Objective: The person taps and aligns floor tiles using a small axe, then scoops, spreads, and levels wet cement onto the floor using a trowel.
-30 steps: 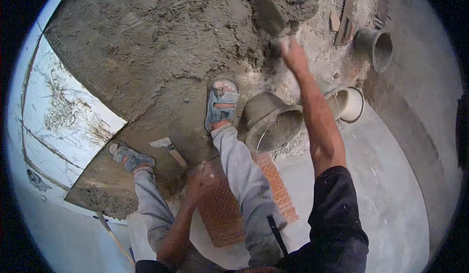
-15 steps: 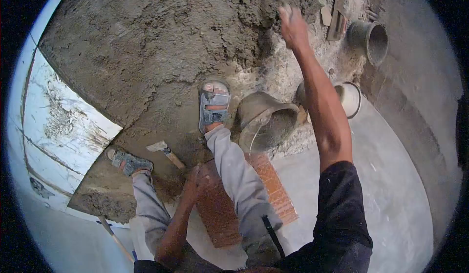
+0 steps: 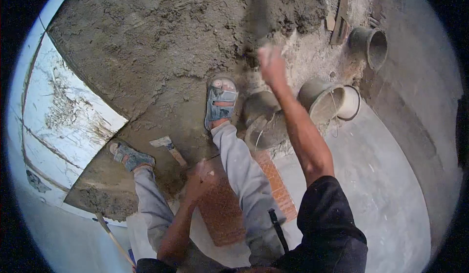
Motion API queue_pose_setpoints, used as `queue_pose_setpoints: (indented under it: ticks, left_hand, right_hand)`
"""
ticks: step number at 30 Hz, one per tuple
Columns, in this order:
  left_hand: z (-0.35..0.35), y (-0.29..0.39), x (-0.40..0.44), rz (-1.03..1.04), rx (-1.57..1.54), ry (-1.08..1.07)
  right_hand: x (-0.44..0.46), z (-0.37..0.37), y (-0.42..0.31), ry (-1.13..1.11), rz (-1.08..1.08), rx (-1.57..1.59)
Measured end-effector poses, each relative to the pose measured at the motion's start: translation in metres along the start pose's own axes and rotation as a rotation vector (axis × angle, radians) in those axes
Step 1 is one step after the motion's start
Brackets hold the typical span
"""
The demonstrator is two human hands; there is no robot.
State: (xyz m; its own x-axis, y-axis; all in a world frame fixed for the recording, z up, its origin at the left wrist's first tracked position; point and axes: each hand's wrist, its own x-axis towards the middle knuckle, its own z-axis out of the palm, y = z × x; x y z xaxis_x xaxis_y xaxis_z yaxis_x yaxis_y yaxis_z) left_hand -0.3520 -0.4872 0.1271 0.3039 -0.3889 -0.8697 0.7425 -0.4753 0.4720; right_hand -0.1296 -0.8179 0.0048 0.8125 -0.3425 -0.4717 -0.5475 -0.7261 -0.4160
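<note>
In my right hand (image 3: 272, 65), fingers closed, is a trowel (image 3: 259, 14) with a motion-blurred grey blade over the wet mortar (image 3: 161, 33). My left hand (image 3: 199, 178) grips the upper left edge of a reddish-brown tile (image 3: 222, 214). The tile stands by my legs, partly hidden behind one leg; a lighter orange, grid-marked surface (image 3: 277, 182) shows on the leg's other side. Just above my left hand lies a hammer-like tool (image 3: 168, 150) with a pale head.
Mortar-stained buckets (image 3: 320, 99) lie tipped at right, one partly behind my forearm. Another bucket (image 3: 369, 46) sits farther up, beside wooden strips (image 3: 339, 19). White marbled tiles (image 3: 68, 112) border the mortar at left. A long wooden handle (image 3: 115, 239) slants at lower left. My sandalled feet stand on the mortar.
My right hand has swung down and left with the trowel, nearer my foot. The left hand stays at the tile's edge, with only a slight shift. The whole view has shifted a little.
</note>
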Motion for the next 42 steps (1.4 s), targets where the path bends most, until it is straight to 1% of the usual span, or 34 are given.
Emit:
queue_pose_setpoints:
  ticks: [1, 2, 4, 5, 7, 9, 10, 12, 13, 14, 16, 17, 18, 19, 21, 22, 24, 25, 27, 28, 29, 30, 32, 33, 34, 36, 37, 39, 40, 41, 42]
  left_hand:
    - [0.000, -0.004, 0.002, 0.000, 0.000, 0.007]
    - [0.000, -0.009, 0.001, -0.013, 0.023, 0.014]
    - [-0.001, -0.016, -0.002, -0.027, 0.049, 0.016]
    - [-0.002, -0.017, -0.002, -0.039, 0.037, 0.002]
    - [-0.007, -0.015, -0.004, -0.057, 0.025, -0.008]
    - [-0.011, -0.004, -0.005, -0.077, 0.059, -0.010]
    - [-0.010, -0.009, -0.002, -0.067, 0.058, -0.004]
    - [0.001, -0.024, -0.003, -0.029, -0.056, 0.004]
    - [0.001, -0.014, -0.003, -0.031, -0.062, -0.004]
    - [-0.004, 0.003, -0.005, -0.063, -0.053, -0.008]
    - [-0.012, 0.011, 0.000, -0.082, -0.034, 0.007]
    - [-0.014, 0.005, -0.001, -0.029, 0.017, -0.022]
    - [-0.014, -0.001, -0.004, 0.019, 0.067, -0.061]
    - [-0.013, -0.004, -0.004, 0.018, 0.068, -0.066]
    - [-0.009, -0.012, -0.005, -0.093, 0.058, -0.020]
    - [-0.008, -0.014, -0.006, -0.101, 0.056, -0.022]
    - [-0.008, -0.016, -0.007, -0.020, 0.184, 0.009]
    - [-0.010, -0.008, -0.007, -0.017, 0.181, 0.010]
    - [-0.017, 0.019, -0.005, -0.161, 0.044, -0.102]
    - [-0.017, 0.016, -0.004, -0.155, 0.047, -0.099]
    - [-0.015, 0.007, -0.003, -0.116, 0.057, -0.063]
    - [-0.015, 0.000, -0.001, -0.077, 0.067, -0.030]
    - [-0.017, -0.008, -0.004, -0.058, 0.100, -0.013]
    - [-0.016, -0.014, -0.006, -0.044, 0.133, 0.003]
    - [-0.015, -0.017, -0.010, -0.058, 0.133, -0.004]
    - [-0.009, -0.017, -0.010, -0.043, 0.005, 0.032]
    - [-0.008, -0.018, -0.009, -0.036, 0.005, 0.032]
    - [-0.009, -0.017, -0.006, 0.030, 0.002, -0.002]
    - [-0.012, -0.014, 0.000, 0.045, 0.001, 0.009]
    - [-0.015, -0.012, 0.001, -0.010, -0.017, 0.001]
    - [-0.016, -0.011, -0.002, -0.073, -0.034, -0.015]
  right_hand:
    - [-0.003, 0.009, -0.006, -0.134, -0.091, -0.050]
    - [-0.003, 0.010, -0.007, -0.138, -0.087, -0.046]
    - [0.004, 0.004, -0.007, -0.400, -0.092, -0.304]
    - [0.011, 0.001, 0.011, -0.326, 0.035, -0.365]
    - [0.015, -0.013, 0.060, -0.124, -0.012, -0.275]
    - [0.014, -0.042, 0.075, -0.034, 0.060, -0.349]
    - [0.013, -0.048, 0.069, -0.026, 0.052, -0.350]
    - [0.004, -0.061, 0.060, -0.054, 0.079, -0.227]
    - [0.007, -0.056, 0.068, -0.033, 0.152, -0.079]
    - [0.007, -0.055, 0.060, -0.036, 0.163, -0.085]
    - [0.024, -0.048, 0.037, 0.075, 0.262, 0.681]
    - [0.034, -0.047, 0.034, 0.128, 0.324, 0.809]
    - [0.040, -0.048, 0.034, 0.131, 0.331, 0.810]
    - [0.049, -0.052, 0.040, 0.194, 0.356, 0.876]
    - [0.073, -0.057, 0.065, 0.288, 0.367, 0.947]
    - [0.071, -0.059, 0.062, 0.284, 0.374, 0.945]
    - [0.070, -0.067, 0.055, 0.243, 0.596, 1.176]
    - [0.057, -0.058, 0.061, 0.128, 0.557, 1.197]
    - [0.005, 0.017, 0.062, 0.172, 0.611, 1.051]
    - [-0.029, 0.009, 0.001, 0.067, 0.748, 1.147]
    - [-0.049, 0.011, -0.017, 0.052, 0.846, 1.199]
    - [-0.056, 0.006, -0.023, 0.053, 0.840, 1.202]
    - [-0.063, 0.001, -0.028, 0.060, 0.779, 1.012]
    - [-0.056, -0.004, -0.026, 0.066, 0.676, 1.011]
    - [-0.042, -0.007, -0.024, 0.063, 0.693, 1.008]
    - [-0.010, -0.010, -0.020, 0.082, 0.614, 0.881]
    - [-0.010, -0.003, -0.024, 0.093, 0.603, 0.783]
    - [-0.036, 0.031, -0.022, 0.068, 0.628, 0.817]
    - [-0.049, 0.087, 0.056, 0.071, 0.472, 0.499]
    - [-0.080, 0.049, -0.026, -0.069, 0.649, 0.771]
    - [-0.096, 0.063, -0.004, -0.017, 0.557, 0.587]
